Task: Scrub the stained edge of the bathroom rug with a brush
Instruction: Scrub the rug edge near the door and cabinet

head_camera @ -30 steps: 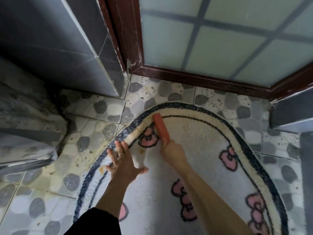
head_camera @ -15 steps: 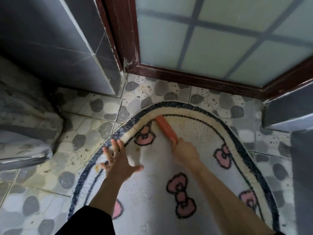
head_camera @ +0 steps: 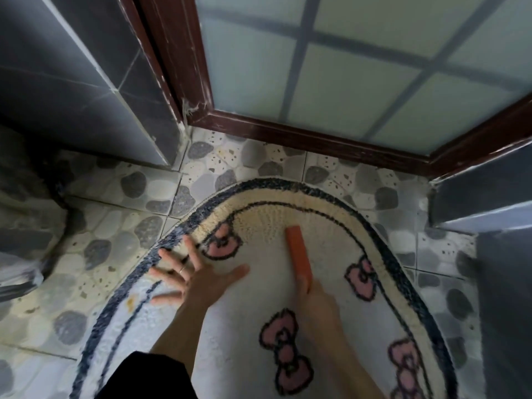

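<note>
- Across the pebble-print floor tiles (head_camera: 115, 234), an oval bathroom rug (head_camera: 259, 295) is lying flat, its rounded end pointing at the door. It has shaggy cream pile, a fuzzy navy border, a thin dark inner line and pink bows (head_camera: 286, 349) outlined in black.
- Right hand (head_camera: 319, 309) is gripping the near end of the brush (head_camera: 298, 251), fingers curled round it. The brush is a long orange bar with a smooth back, lying on the pile just inside the rug's curved far end. The pile around it is looking ridged and yellowish.
- Left hand (head_camera: 198, 279) is pressing flat on the rug's left edge, fingers spread wide and fingertips reaching the navy border. A thin ring (head_camera: 182, 269) is sitting on one finger.
- Small orange-brown stain (head_camera: 131, 302) is showing on the left edge, near the left hand's little finger.
- Black sleeve (head_camera: 149, 375) is covering the left arm at the bottom edge; the right forearm is bare.
- Frosted glass door (head_camera: 345, 82) in a scuffed dark wood frame (head_camera: 288, 133) is standing beyond the rug, with smooth grey wall tiles (head_camera: 72, 67) flanking it on the left.
</note>
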A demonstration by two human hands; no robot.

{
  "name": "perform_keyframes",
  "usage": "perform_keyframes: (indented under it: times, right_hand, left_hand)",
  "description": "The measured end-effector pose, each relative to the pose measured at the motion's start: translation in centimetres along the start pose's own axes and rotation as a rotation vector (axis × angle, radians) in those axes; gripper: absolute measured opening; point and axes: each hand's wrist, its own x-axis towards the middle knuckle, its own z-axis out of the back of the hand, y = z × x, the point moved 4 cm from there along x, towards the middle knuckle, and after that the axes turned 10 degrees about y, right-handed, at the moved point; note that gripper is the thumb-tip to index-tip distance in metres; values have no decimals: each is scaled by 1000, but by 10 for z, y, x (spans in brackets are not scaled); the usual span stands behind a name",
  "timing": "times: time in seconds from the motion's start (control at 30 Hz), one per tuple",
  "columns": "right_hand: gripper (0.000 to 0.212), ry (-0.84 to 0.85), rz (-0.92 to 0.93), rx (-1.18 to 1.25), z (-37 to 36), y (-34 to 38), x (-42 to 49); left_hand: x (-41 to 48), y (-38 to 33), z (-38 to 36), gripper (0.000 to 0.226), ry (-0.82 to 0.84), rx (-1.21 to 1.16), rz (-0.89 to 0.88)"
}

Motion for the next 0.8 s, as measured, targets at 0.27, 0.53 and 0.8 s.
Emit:
perform_keyframes:
  times: [0.27,0.53,0.8]
  right_hand:
    - [46,-107,85,-32,68,65,91]
    - [51,-70,54,-189,29,24,40]
    - [51,-53,43,-92,14,17,24]
  left_hand:
    - [0,-3,3,161,29,-24,53]
    - [-7,-7,8,158,37,-35,56]
    - [-4,-2,8,159,66,-35,2]
